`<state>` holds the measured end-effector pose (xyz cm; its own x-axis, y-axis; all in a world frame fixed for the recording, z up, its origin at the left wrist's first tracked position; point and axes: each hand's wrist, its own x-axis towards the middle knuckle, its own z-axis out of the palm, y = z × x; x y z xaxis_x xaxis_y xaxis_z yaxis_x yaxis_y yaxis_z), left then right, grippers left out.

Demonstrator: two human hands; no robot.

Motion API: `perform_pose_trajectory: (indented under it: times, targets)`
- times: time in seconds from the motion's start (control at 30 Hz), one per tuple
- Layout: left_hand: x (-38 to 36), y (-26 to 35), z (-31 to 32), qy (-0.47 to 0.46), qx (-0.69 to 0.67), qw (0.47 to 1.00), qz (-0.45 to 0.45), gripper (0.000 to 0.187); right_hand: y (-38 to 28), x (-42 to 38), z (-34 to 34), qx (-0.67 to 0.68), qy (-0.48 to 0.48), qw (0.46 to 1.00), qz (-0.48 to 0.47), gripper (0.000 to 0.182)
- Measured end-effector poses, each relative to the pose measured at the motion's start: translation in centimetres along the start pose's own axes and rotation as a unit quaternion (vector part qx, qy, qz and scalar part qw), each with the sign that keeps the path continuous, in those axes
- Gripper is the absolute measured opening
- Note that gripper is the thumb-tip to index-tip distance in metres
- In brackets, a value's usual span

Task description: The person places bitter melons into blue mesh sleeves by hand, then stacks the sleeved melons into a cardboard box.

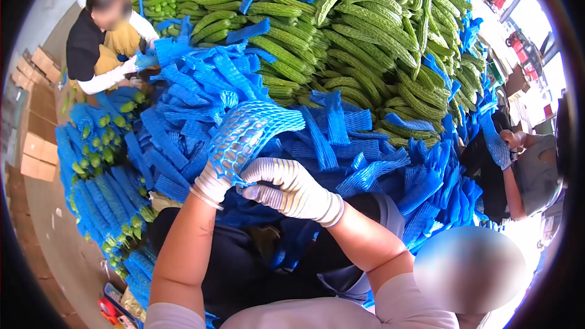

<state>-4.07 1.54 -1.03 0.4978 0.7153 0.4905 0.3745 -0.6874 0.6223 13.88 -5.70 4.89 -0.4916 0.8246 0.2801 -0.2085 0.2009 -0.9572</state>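
A blue foam net sleeve (259,125) is pulled over my left hand (228,146), which wears a white glove. The gloved fingers show only partly through the stretched mesh and appear extended inside it. My right hand (286,186), in a striped white knit glove, pinches the sleeve's lower edge close to my left wrist. Under and around both hands lies a heap of flat blue net sleeves (195,85). Beyond them rises a large pile of long, bumpy green gourds (372,24) that look like bitter melons.
Sleeved gourds (106,201) are stacked on the left, near cardboard boxes (39,137). A co-worker (97,49) in white sleeves handles net at the upper left. On the right, another person's arm (503,146) wears blue net. Red-handled scissors (108,309) lie at the lower left.
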Motion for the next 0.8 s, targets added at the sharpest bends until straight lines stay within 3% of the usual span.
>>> perform_pose_trajectory:
  times: [0.03, 0.1, 0.17, 0.23, 0.27, 0.3, 0.33, 0.37, 0.43, 0.47, 0.5, 0.6, 0.7, 0.77, 0.8]
  targets:
    - [0.5, 0.1, -0.5, -0.023, 0.181, 0.977, 0.109, 0.039, -0.2, 0.0, -0.1, -0.038, -0.010, 0.999, -0.020, 0.015]
    - [2.8, 2.6, -2.1, -0.101, 0.222, 0.968, 0.056, 0.033, 0.0, -0.1, 0.1, -0.040, -0.050, 0.998, -0.022, 0.016]
    - [1.8, 1.3, -1.5, -0.093, 0.201, 0.974, -0.047, 0.025, 0.9, -0.3, 1.0, -0.090, -0.083, 0.992, -0.028, 0.017]
    - [2.6, -0.1, -2.0, -0.074, 0.209, 0.970, 0.096, 0.023, 1.6, -0.3, 1.3, -0.112, -0.087, 0.990, -0.002, 0.017]
    - [3.5, 1.8, -2.1, -0.042, -0.137, 0.984, -0.107, 0.025, 1.8, -0.2, 1.3, -0.082, -0.096, 0.991, 0.038, 0.016]
    - [3.8, 1.9, -2.5, -0.010, -0.024, 1.000, 0.002, 0.031, 1.8, -0.1, 1.1, -0.052, -0.105, 0.990, 0.079, 0.016]
    - [4.1, 2.4, -2.4, -0.030, 0.156, 0.986, 0.051, 0.034, 1.5, 0.2, 0.9, -0.005, -0.114, 0.989, 0.089, 0.015]
    - [4.6, 3.4, -2.5, -0.047, 0.330, 0.937, 0.099, 0.037, 1.2, 0.2, 1.1, -0.007, -0.111, 0.990, 0.091, 0.015]
    - [4.6, 4.1, -2.4, -0.067, 0.348, 0.932, 0.075, 0.046, 0.6, 0.3, 1.9, 0.052, -0.118, 0.989, 0.071, 0.015]
    - [3.7, 2.1, -0.5, -0.076, 0.043, 0.995, -0.046, 0.047, 0.4, 0.4, 2.2, 0.018, -0.128, 0.989, 0.066, 0.016]
    - [3.4, 1.4, 0.3, -0.077, -0.267, 0.947, -0.162, 0.050, -0.1, 0.7, 2.4, 0.003, -0.143, 0.988, 0.058, 0.016]
    - [0.2, 1.1, -0.2, -0.075, -0.279, 0.943, -0.168, 0.049, -0.1, 1.2, 2.8, -0.067, -0.180, 0.981, -0.015, 0.018]
    - [0.7, -1.1, 1.1, -0.068, -0.296, 0.937, -0.172, 0.049, -1.3, 1.9, 1.1, -0.119, -0.275, 0.950, 0.083, 0.019]
    - [1.1, -2.7, 1.4, -0.065, -0.304, 0.935, -0.173, 0.048, -0.9, 3.4, -3.0, -0.133, -0.270, 0.952, 0.057, 0.018]
    - [0.8, -3.3, 1.4, -0.062, -0.307, 0.933, -0.175, 0.048, -0.3, 4.4, -6.0, -0.175, -0.194, 0.965, 0.038, 0.018]
